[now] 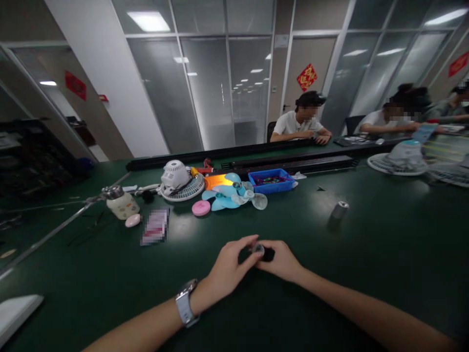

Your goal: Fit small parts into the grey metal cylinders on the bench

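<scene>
Hands meet at 6 o'clock: my left hand (229, 266) and right hand (280, 260) both pinch a small black part (266, 253); fitting step, I judge; next needs steady alignment.

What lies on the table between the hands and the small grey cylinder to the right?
Nothing: in the head view, only bare green table separates the hands from the grey cylinder.
</scene>
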Action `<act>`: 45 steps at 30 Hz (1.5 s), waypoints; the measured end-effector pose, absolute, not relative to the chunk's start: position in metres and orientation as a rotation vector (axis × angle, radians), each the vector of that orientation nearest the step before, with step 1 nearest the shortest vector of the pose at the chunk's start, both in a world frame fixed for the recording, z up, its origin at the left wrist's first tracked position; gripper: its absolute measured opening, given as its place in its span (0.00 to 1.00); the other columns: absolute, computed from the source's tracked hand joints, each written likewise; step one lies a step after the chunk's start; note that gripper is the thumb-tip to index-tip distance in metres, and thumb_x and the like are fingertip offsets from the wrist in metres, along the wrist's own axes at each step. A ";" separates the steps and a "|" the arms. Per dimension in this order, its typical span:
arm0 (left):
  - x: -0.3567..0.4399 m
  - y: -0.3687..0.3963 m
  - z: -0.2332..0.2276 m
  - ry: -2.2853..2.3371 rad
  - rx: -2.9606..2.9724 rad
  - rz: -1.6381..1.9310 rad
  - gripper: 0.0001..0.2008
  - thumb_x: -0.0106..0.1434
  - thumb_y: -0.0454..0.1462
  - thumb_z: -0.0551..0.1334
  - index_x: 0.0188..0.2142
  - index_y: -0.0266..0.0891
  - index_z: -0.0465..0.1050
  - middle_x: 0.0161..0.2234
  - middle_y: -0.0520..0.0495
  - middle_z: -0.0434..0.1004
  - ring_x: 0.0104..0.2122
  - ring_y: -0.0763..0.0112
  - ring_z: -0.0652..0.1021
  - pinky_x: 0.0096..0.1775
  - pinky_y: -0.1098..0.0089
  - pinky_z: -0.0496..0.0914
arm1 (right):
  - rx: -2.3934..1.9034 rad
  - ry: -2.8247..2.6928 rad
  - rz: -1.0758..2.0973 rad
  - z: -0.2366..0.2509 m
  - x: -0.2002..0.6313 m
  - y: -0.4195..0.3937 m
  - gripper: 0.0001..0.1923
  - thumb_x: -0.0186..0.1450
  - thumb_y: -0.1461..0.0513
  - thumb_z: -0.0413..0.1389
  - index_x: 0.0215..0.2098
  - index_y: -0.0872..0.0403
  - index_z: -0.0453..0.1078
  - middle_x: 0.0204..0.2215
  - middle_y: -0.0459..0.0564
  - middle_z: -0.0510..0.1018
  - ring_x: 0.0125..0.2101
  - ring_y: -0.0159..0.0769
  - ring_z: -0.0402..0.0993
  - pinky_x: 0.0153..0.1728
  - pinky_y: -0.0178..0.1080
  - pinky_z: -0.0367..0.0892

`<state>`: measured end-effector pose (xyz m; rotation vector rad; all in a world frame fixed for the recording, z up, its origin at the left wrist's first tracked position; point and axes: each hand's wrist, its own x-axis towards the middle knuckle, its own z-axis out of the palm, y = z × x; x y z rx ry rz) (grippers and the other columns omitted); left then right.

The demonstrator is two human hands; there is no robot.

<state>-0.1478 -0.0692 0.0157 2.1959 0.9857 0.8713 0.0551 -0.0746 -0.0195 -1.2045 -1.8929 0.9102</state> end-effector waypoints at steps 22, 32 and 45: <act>-0.203 -0.076 -0.030 1.455 2.269 0.780 0.15 0.61 0.52 0.62 0.40 0.52 0.83 0.35 0.45 0.79 0.39 0.58 0.73 0.42 0.58 0.66 | -1.234 -1.705 0.685 -0.019 0.080 -0.074 0.22 0.56 0.51 0.66 0.44 0.53 0.77 0.41 0.51 0.82 0.42 0.41 0.78 0.47 0.42 0.71; -0.206 -0.073 -0.028 1.551 1.766 1.152 0.25 0.64 0.52 0.53 0.50 0.38 0.72 0.38 0.44 0.78 0.37 0.61 0.76 0.41 0.62 0.69 | -1.666 -1.266 0.358 -0.046 0.210 -0.035 0.23 0.55 0.49 0.63 0.42 0.57 0.75 0.36 0.55 0.82 0.37 0.44 0.79 0.42 0.45 0.72; -0.219 -0.081 -0.037 1.514 1.577 1.307 0.17 0.63 0.50 0.56 0.41 0.39 0.67 0.35 0.47 0.75 0.34 0.65 0.77 0.39 0.64 0.70 | -1.266 -2.224 0.243 -0.021 0.010 -0.093 0.26 0.62 0.44 0.58 0.54 0.45 0.74 0.58 0.54 0.71 0.58 0.48 0.63 0.55 0.53 0.61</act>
